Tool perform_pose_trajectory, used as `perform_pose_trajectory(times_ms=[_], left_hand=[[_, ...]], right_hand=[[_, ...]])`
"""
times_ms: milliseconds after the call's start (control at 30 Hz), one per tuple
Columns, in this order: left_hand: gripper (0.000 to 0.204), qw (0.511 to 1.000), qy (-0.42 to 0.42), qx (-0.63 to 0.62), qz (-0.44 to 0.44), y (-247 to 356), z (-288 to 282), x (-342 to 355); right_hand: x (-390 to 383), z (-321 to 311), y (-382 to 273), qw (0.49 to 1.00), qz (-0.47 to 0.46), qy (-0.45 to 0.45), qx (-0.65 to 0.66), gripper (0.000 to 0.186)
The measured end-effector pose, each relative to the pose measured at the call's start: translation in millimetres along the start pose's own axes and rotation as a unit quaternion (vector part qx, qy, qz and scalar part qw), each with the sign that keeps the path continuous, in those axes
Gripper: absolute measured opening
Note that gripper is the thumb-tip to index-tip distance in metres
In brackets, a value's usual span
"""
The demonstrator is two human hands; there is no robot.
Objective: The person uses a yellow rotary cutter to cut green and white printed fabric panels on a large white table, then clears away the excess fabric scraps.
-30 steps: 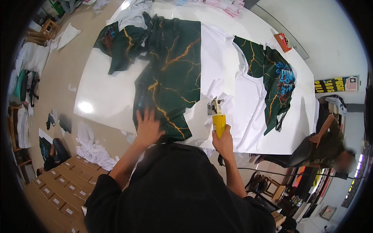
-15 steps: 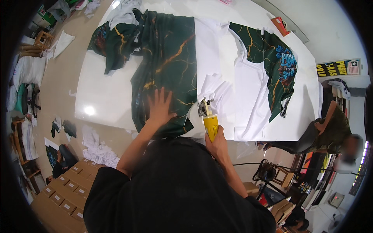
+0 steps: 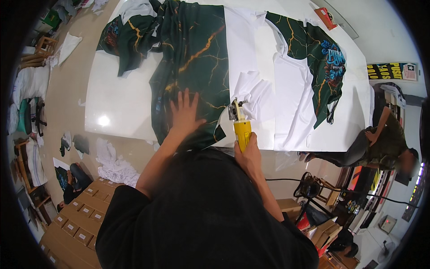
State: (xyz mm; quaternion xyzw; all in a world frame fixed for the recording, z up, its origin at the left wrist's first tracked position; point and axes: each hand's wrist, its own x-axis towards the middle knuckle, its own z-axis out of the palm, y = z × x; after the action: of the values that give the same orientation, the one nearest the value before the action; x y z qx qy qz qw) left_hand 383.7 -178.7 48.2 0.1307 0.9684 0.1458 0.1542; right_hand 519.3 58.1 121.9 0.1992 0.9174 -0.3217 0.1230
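My left hand [image 3: 185, 114] lies flat, fingers spread, on a dark green cloth with gold vein print [image 3: 197, 58]. A yellow handheld electric fabric cutter [image 3: 242, 131] is gripped in my right hand [image 3: 249, 154]. The metal cutting head [image 3: 234, 110] sits at the cloth's right edge, near its lower corner, where green meets white fabric. Just beyond the cutter lies a crumpled white fabric piece [image 3: 255, 92]. The blade's contact with the cloth is too small to make out.
The white table [image 3: 121, 107] also bears a bunched green printed piece [image 3: 136, 38] at left and another printed piece [image 3: 324, 67] at right. A red tape dispenser [image 3: 325, 18] lies far right. One person [image 3: 380, 139] sits at right. Cardboard boxes [image 3: 80, 219] stand lower left; a black cable [image 3: 286, 180] runs right.
The whole scene has shifted slightly upward in the picture. My hands and the cutter keep nearly the same places on the cloth. The person at right has moved slightly.
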Motion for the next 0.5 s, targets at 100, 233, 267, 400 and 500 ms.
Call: perform_pose_trajectory(times_ms=[100, 233, 267, 400, 500], left_hand=[[0.112, 1.0, 0.004, -0.004, 0.0, -1.6, 2.5, 1.1], [0.112, 1.0, 0.007, -0.01, -0.002, -0.4, 1.1, 0.2], [0.112, 1.0, 0.008, -0.012, -0.001, -0.1, -0.2, -0.2], [0.113, 1.0, 0.01, -0.013, -0.003, 1.4, -1.1, -1.9], [0.113, 1.0, 0.012, -0.012, -0.004, 0.7, -0.2, -2.2]], right_hand=[[10.8, 0.8, -8.3, 1.0, 0.0, -0.003, -0.006, 0.063], [14.0, -1.4, -14.4, 1.0, 0.015, -0.005, -0.01, 0.065], [14.5, 0.3, -13.8, 1.0, 0.011, -0.001, -0.01, 0.065], [18.1, 3.8, -13.9, 1.0, -0.01, 0.02, -0.01, 0.064], [27.3, 7.7, -13.4, 0.999, -0.04, 0.031, -0.007, 0.061]])
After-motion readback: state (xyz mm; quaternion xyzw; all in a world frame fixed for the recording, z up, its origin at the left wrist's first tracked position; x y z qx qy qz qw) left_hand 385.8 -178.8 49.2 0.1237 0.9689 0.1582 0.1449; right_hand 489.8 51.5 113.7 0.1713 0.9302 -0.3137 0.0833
